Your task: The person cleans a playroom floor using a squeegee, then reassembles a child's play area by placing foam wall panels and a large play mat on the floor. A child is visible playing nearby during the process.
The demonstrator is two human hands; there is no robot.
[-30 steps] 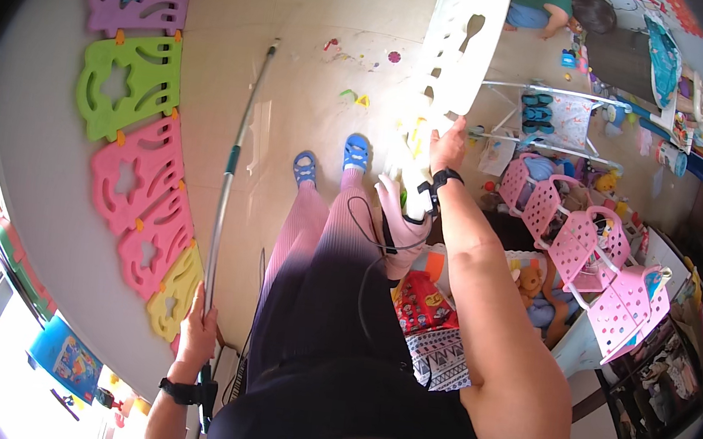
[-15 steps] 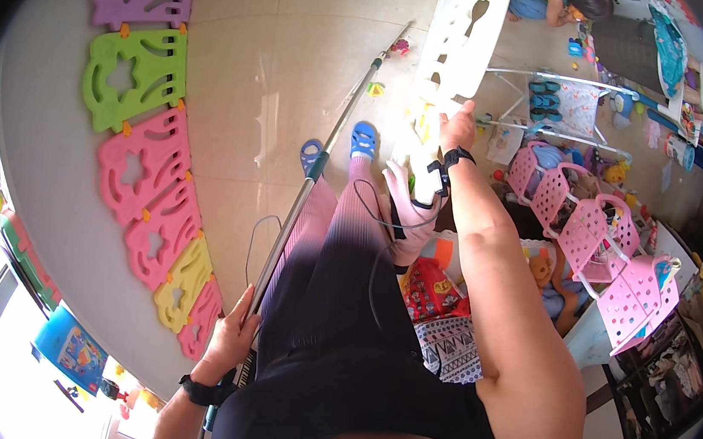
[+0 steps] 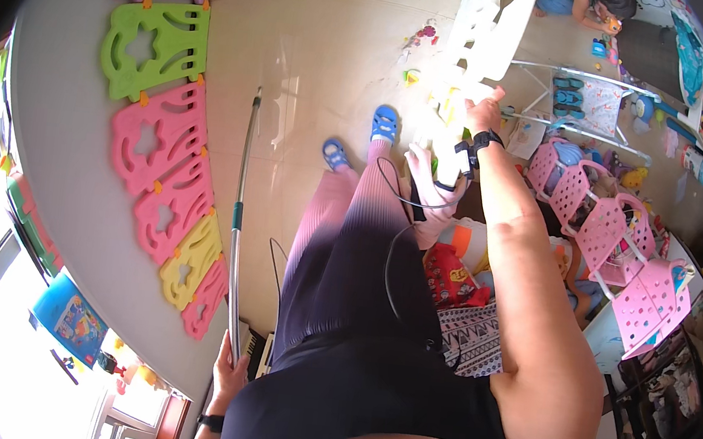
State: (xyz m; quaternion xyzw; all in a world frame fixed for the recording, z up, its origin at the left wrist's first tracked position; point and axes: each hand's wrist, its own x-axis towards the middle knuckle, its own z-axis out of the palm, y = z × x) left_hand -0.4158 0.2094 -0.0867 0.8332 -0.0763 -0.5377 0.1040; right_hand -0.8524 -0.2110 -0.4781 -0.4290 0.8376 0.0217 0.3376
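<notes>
My left hand (image 3: 230, 368), low at the left beside my hip, is closed round a long metal pole (image 3: 233, 258) with dark green collars. The pole runs forward from that hand, its thin far end raised toward the play fence; no head shows on this end. My right arm reaches ahead, and my right hand (image 3: 484, 115) grips the near end of a white plastic panel (image 3: 497, 38) with cut-out shapes. Some of its fingers are hidden behind the panel's edge. A pale pink cloth-like thing (image 3: 430, 185) lies just below the white panel, near my right wrist.
A coloured play fence (image 3: 159, 49) curves along the left. My feet in blue sandals (image 3: 385, 124) stand on the tiled floor (image 3: 301, 51), near small scraps (image 3: 423, 34). Pink perforated baskets (image 3: 616, 230) and a white-framed rack (image 3: 584, 81) stand right. Another person (image 3: 563, 0) is low at the far right.
The pole's far end has swung left, away from the scraps on the floor toward the fence. My left hand has moved down slightly. My right hand still grips the white panel.
</notes>
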